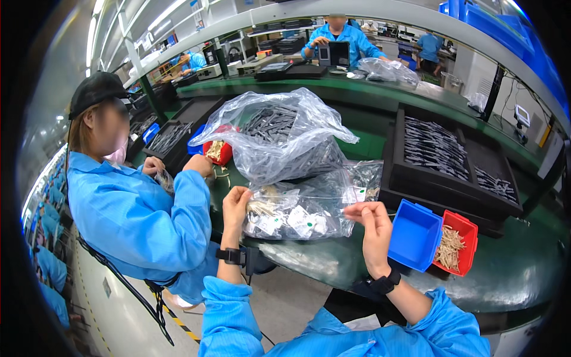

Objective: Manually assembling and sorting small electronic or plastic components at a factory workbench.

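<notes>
- We see the left hand (235, 201) pinching the left end of a flat clear plastic bag of small labelled packets (300, 215), fingers closed on its edge.
- The right hand (373, 227) grips the bag's right end, thumb and fingers shut on the film.
- The bag is held stretched between both hands, just above the near edge of the green workbench (511, 268).
- Behind it and touching, a large crumpled clear bag of dark parts (279, 134) sits on the bench.
- Just right of the right hand: an empty blue plastic bin (414, 235), with a red plastic bin of tan slender pieces (455, 243) touching its right side.
- Farther back right, a black tray of dark parts (440, 154).
- To the left, a co-worker in a blue coat (134, 208) and black cap sits at the same bench, hands near a second red bin (219, 152).
- Another person in blue (336, 38) stands across the bench, well apart.
</notes>
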Tool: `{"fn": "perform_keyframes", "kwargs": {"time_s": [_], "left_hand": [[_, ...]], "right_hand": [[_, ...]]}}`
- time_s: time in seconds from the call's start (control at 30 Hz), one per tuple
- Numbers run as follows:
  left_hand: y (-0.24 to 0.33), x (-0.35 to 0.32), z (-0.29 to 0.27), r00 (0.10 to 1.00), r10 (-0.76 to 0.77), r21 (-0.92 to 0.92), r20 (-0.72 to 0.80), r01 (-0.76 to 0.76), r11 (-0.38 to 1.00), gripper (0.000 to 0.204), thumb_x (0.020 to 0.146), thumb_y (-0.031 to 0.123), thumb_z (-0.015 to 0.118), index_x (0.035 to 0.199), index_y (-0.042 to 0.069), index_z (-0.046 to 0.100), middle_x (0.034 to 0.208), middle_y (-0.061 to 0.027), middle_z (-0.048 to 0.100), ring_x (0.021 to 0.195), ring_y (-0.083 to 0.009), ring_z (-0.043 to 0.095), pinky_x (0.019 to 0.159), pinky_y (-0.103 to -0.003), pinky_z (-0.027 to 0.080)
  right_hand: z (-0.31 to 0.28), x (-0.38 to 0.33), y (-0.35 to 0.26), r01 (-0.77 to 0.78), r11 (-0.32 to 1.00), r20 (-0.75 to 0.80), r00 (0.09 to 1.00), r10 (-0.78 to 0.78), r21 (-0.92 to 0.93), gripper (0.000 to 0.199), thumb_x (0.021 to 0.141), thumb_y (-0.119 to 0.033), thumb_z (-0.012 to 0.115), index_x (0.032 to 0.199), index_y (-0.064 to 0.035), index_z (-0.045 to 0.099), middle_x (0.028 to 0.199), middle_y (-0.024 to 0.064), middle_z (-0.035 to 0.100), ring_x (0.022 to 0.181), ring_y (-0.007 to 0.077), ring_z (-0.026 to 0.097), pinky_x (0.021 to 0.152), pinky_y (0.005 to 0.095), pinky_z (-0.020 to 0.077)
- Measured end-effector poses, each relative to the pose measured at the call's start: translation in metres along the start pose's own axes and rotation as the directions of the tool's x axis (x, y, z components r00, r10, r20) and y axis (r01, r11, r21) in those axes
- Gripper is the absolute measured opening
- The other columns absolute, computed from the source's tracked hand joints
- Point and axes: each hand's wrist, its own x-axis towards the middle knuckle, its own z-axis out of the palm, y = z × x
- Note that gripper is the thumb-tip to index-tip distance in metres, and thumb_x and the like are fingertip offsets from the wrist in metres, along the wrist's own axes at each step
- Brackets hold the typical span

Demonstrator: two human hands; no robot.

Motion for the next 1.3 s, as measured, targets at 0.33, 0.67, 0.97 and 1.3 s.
{"fn": "perform_keyframes", "kwargs": {"time_s": [0.33, 0.67, 0.97, 1.3], "left_hand": [[0.003, -0.039, -0.003, 0.992, -0.051, 0.386, -0.113, 0.091, 0.918, 0.052, 0.082, 0.028, 0.071, 0.117, -0.005, 0.052, 0.103, -0.0164, 0.061, 0.083, -0.0201, 0.060, 0.076, -0.031, 0.048], [-0.013, -0.042, 0.001, 0.994, 0.054, 0.348, -0.099, -0.016, 0.937, 0.046, 0.084, 0.022, 0.069, 0.117, -0.005, 0.052, 0.103, -0.0151, 0.062, 0.088, -0.0186, 0.059, 0.076, -0.029, 0.048], [-0.009, -0.042, -0.003, 0.974, 0.118, 0.414, -0.196, -0.027, 0.910, 0.015, 0.091, 0.011, 0.058, 0.086, -0.002, 0.052, 0.074, -0.0078, 0.064, 0.069, -0.0116, 0.060, 0.063, -0.025, 0.046], [-0.037, -0.031, -0.008, 0.955, 0.135, 0.182, -0.265, -0.088, 0.979, 0.016, 0.090, 0.014, 0.061, 0.088, -0.002, 0.058, 0.075, -0.0065, 0.065, 0.069, -0.0107, 0.060, 0.063, -0.025, 0.047]], "right_hand": [[-0.007, 0.017, 0.036, -0.090, 0.936, -0.327, 0.945, -0.027, -0.339, 0.026, 0.096, -0.019, 0.050, 0.110, 0.0028, 0.048, 0.104, 0.0131, 0.057, 0.096, 0.0237, 0.057, 0.086, 0.0341, 0.0472], [0.020, 0.039, 0.050, 0.093, 0.497, 0.345, 0.827, 0.443, -0.863, 0.066, 0.073, -0.031, 0.076, 0.127, -0.0015, 0.050, 0.116, 0.0227, 0.060, 0.107, 0.0345, 0.060, 0.086, 0.0410, 0.0501], [0.016, 0.034, 0.011, 0.262, 0.417, 0.388, 0.886, 0.254, -0.871, 0.047, 0.067, -0.028, 0.073, 0.102, -0.0024, 0.056, 0.104, 0.0193, 0.057, 0.097, 0.0374, 0.058, 0.078, 0.0448, 0.0470], [0.028, 0.056, 0.030, 0.670, 0.389, 0.773, 0.578, 0.260, -0.632, 0.028, 0.086, -0.014, 0.058, 0.111, -0.0011, 0.058, 0.111, 0.0153, 0.059, 0.107, 0.0326, 0.054, 0.092, 0.0422, 0.0442]]}}
